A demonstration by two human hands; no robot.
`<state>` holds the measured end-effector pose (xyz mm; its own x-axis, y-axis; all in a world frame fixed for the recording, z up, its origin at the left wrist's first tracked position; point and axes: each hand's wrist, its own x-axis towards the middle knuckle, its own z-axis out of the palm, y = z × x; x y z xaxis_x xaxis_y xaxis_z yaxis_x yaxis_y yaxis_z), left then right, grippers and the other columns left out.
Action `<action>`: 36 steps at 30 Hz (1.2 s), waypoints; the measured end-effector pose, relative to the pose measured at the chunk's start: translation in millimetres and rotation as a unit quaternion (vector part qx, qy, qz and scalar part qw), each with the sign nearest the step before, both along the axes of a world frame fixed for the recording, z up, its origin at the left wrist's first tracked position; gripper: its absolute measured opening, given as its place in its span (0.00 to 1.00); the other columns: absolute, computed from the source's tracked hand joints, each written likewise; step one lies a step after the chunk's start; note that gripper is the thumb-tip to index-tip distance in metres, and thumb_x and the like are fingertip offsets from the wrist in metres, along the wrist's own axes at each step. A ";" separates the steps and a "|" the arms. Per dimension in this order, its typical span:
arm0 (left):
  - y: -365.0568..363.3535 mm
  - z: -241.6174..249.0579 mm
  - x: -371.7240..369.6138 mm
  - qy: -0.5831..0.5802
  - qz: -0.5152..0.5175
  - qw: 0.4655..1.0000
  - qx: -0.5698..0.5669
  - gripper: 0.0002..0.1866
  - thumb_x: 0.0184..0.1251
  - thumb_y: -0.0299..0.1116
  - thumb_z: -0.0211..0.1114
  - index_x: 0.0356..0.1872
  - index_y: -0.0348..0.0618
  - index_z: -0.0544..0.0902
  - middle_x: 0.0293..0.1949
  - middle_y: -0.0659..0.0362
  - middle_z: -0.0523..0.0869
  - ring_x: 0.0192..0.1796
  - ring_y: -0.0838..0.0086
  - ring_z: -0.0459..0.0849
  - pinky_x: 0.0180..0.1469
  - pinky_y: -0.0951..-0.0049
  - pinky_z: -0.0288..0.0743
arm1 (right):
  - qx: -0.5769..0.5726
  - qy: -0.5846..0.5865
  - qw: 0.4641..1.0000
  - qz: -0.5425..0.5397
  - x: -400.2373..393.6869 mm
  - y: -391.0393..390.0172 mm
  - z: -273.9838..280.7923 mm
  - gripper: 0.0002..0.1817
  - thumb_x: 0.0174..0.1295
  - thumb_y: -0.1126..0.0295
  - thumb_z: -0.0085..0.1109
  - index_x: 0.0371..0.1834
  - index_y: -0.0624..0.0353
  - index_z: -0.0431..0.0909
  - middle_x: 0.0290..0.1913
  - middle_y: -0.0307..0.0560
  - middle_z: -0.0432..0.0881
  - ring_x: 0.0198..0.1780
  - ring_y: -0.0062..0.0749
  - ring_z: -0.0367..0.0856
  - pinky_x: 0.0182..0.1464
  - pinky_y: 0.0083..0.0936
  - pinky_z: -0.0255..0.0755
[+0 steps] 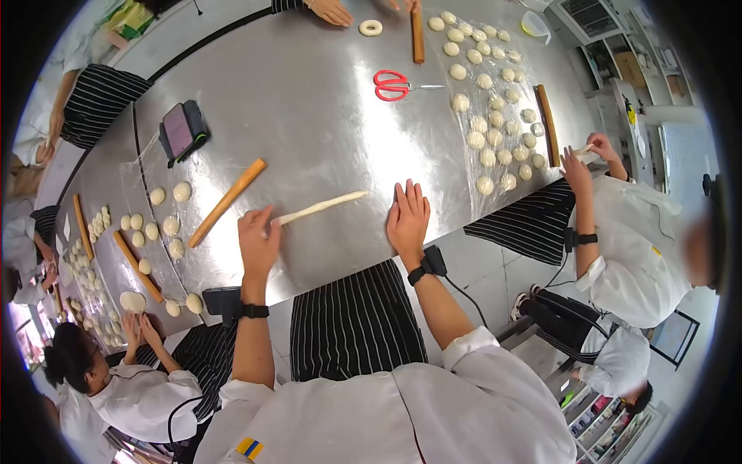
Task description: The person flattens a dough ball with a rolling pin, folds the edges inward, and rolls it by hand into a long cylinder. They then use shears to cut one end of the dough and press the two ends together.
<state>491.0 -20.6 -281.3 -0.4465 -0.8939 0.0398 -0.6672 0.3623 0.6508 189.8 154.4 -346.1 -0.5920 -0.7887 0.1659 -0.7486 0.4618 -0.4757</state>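
A thin rope of dough (325, 205) lies on the steel table, slanting up to the right. At its left end is my left hand (259, 236), fingers curled, with the thumb against the dough; whether it grips that end I cannot make out. My right hand (408, 215) rests palm down on the steel near the table's edge, fingers stretched out, to the right of the rope's tip and apart from it. Left of my left hand lies a wooden rolling pin (227, 203).
Red-handled scissors (393, 85) and a dough ring (371, 28) lie farther back. Dough balls (485, 80) on plastic film are at the right, beside a rolling pin (547, 124). A phone (179, 130) stands at the left. Co-workers' hands (578, 166) are around the table.
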 end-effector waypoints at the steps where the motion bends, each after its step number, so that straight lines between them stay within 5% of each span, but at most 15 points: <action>1: 3.1 8.5 -20.9 -0.031 -0.039 0.997 -0.062 0.20 0.73 0.31 0.72 0.64 0.41 0.90 0.55 0.50 0.87 0.60 0.53 0.83 0.64 0.53 0.78 | 0.002 0.011 1.000 0.000 0.2 -1.7 0.2 0.26 0.79 0.69 0.53 0.78 0.56 0.79 0.82 0.60 0.73 0.85 0.61 0.66 0.84 0.58 0.54; 5: 18.8 -8.9 -104.1 -0.115 -0.206 0.970 -0.055 0.34 0.74 0.35 0.69 0.80 0.40 0.75 0.80 0.45 0.74 0.84 0.43 0.66 0.82 0.37 0.58 | 0.009 0.013 1.000 -0.003 3.4 -2.3 4.3 0.26 0.78 0.69 0.53 0.79 0.55 0.79 0.83 0.59 0.73 0.85 0.60 0.66 0.85 0.59 0.54; 9: 71.7 -30.4 -125.2 -0.151 -0.220 0.963 -0.049 0.39 0.74 0.34 0.68 0.84 0.35 0.68 0.86 0.45 0.65 0.89 0.40 0.55 0.85 0.31 0.50 | 0.022 0.016 1.000 -0.007 2.2 -3.8 2.0 0.27 0.77 0.69 0.54 0.78 0.54 0.80 0.83 0.58 0.74 0.85 0.58 0.67 0.85 0.59 0.55; 17: 110.7 -34.6 -110.5 -0.121 -0.048 0.989 0.071 0.45 0.77 0.36 0.61 0.88 0.28 0.52 0.91 0.38 0.47 0.90 0.26 0.33 0.83 0.20 0.27 | 0.027 0.018 0.999 -0.009 1.3 -5.8 -0.8 0.27 0.75 0.71 0.55 0.77 0.56 0.81 0.81 0.58 0.76 0.85 0.58 0.67 0.85 0.58 0.54; 23: 96.0 -52.4 -85.3 -0.170 -0.012 0.985 0.020 0.44 0.80 0.40 0.59 0.88 0.28 0.53 0.91 0.36 0.47 0.89 0.25 0.33 0.82 0.21 0.25 | 0.053 0.030 0.998 0.000 8.3 -7.0 2.5 0.28 0.75 0.70 0.57 0.79 0.54 0.79 0.84 0.57 0.72 0.86 0.56 0.66 0.85 0.60 0.52; 26: 91.0 -60.6 -66.7 -0.197 0.012 0.980 0.006 0.43 0.80 0.42 0.58 0.89 0.30 0.54 0.91 0.37 0.46 0.90 0.26 0.33 0.82 0.21 0.25 | 0.067 -0.019 0.986 0.150 13.0 -11.2 7.3 0.30 0.75 0.65 0.60 0.81 0.47 0.78 0.87 0.54 0.68 0.86 0.49 0.66 0.85 0.60 0.52; 29: 90.7 -64.4 -52.8 -0.223 -0.003 0.975 -0.015 0.42 0.80 0.42 0.58 0.89 0.33 0.57 0.91 0.37 0.47 0.90 0.27 0.34 0.83 0.22 0.26 | 0.077 0.005 0.978 0.191 16.4 -18.5 9.9 0.31 0.75 0.64 0.60 0.82 0.43 0.78 0.87 0.54 0.68 0.86 0.48 0.66 0.85 0.60 0.53; 36: 92.8 -67.6 -50.6 -0.168 0.006 0.985 -0.026 0.38 0.80 0.41 0.58 0.86 0.34 0.64 0.89 0.37 0.54 0.89 0.25 0.42 0.84 0.23 0.34 | 0.026 0.007 0.976 0.217 15.4 -15.1 3.2 0.33 0.66 0.74 0.60 0.78 0.43 0.82 0.84 0.54 0.73 0.82 0.49 0.73 0.83 0.54 0.61</action>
